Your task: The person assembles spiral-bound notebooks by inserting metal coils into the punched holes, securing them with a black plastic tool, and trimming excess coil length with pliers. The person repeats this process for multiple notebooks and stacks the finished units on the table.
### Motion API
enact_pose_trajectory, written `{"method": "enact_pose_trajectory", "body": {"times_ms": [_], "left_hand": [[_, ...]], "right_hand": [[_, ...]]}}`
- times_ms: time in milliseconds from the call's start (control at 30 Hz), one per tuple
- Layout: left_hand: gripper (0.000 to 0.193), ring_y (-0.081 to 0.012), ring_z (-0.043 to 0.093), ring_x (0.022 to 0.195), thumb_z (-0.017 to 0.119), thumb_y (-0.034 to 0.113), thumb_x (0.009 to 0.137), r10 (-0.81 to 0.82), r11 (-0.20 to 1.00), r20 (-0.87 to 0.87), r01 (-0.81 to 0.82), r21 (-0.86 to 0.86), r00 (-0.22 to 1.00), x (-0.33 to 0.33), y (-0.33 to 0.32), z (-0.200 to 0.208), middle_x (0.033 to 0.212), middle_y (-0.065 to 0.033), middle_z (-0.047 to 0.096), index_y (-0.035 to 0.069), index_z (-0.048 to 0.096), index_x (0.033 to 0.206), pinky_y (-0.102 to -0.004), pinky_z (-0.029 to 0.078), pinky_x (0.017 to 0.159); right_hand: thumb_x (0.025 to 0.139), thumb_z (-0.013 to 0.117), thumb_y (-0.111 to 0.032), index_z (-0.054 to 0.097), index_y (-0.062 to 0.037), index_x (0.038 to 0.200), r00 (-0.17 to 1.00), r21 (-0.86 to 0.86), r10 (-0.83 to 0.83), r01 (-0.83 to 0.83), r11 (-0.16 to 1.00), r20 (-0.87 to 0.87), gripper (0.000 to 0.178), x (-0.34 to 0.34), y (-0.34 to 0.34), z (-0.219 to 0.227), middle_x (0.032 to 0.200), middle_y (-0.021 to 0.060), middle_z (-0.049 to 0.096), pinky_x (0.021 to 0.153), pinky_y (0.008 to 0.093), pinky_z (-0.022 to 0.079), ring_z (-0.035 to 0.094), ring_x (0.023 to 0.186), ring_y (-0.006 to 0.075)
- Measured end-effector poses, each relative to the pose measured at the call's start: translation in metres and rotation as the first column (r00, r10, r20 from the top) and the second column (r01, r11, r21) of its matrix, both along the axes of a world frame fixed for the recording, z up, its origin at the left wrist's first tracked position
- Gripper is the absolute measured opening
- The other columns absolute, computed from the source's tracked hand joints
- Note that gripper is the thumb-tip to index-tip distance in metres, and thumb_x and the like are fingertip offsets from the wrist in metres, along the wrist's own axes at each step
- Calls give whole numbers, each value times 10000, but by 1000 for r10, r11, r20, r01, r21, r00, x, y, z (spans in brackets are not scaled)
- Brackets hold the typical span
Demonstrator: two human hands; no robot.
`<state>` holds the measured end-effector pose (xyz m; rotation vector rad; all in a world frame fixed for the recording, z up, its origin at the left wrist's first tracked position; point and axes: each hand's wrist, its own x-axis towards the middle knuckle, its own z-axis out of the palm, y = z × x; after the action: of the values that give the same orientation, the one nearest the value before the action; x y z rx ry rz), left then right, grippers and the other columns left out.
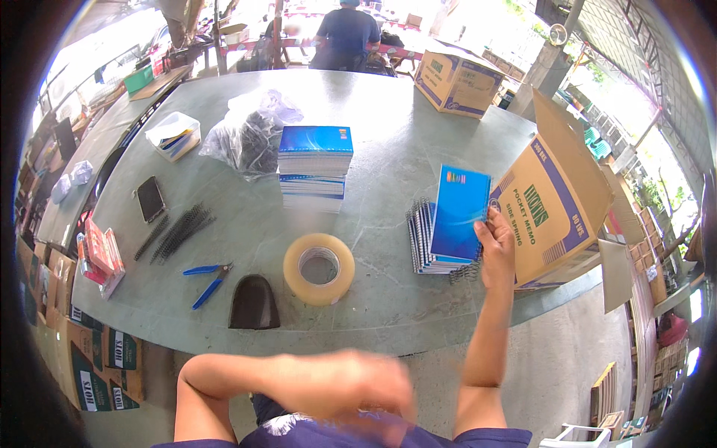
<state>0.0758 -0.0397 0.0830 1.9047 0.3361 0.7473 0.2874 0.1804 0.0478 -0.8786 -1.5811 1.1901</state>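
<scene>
My right hand (496,243) is closed on the right edge of a blue pocket notebook (458,201), thumb on its cover. The notebook is held over a pile of spiral-bound notebooks (423,246) at the right of the table; whether it touches them I cannot tell. Close to my chest, my left hand (373,392) is smeared by motion, its fingers unclear. Ahead, near the middle, rises a tall stack of blue-covered notebooks (316,140). A roll of clear tape (297,290) lies flat between my arms, beside a dark rounded pad (254,302) and blue-handled pliers (208,282).
A large open carton (556,201) stands at the right edge, another carton (458,78) farther back. Black spiral wires (183,233), a phone (150,198), a red-and-white packet (101,256), a white tub (174,137) and a plastic bag (250,138) occupy the left. A person (348,37) sits beyond.
</scene>
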Motion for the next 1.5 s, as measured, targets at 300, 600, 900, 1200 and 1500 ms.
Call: {"method": "enact_pose_trajectory", "body": {"times_ms": [300,600,900,1200,1500], "left_hand": [[335,-421,521,968,649,124,849,-568,759,260,619,-204,781,15,-38,-7,1014,-264,553,-72,521,1088,-460,430,815],[489,-395,479,1157,622,122,874,-539,796,311,594,-118,783,-3,-46,-16,1229,-291,484,-91,416,1262,-444,378,956],[476,-318,564,1066,646,191,867,-438,886,-54,421,-193,897,-34,-65,-21,1169,-242,554,-9,458,1256,-381,452,877],[146,-233,628,782,681,116,756,879,-175,-352,-906,386,-321,-286,-78,-154,820,-118,657,-7,638,821,-334,492,696],[182,-332,604,883,674,122,749,731,-88,-333,-566,820,-595,-319,-21,-194,902,-161,597,2,586,854,-394,502,744]], "right_hand": [[935,482,-154,476,73,1266,849,124,-310,285,950,428,401,30,52,-91,1279,217,523,995,330,382,514,1189,283],[870,532,-57,538,-15,1239,553,653,-617,164,739,559,372,-7,54,-53,1240,197,552,953,381,442,560,1118,321],[820,575,-44,610,-89,1135,845,852,-265,-345,394,465,320,-250,39,-25,1217,86,591,984,361,418,537,1155,238],[805,576,-42,652,-75,950,900,848,-172,-292,442,400,167,-238,24,-10,909,61,673,836,351,458,629,892,239],[760,627,-56,632,-57,880,814,629,-20,-434,645,581,120,-175,-53,-60,786,113,654,693,363,453,624,729,279]]}}
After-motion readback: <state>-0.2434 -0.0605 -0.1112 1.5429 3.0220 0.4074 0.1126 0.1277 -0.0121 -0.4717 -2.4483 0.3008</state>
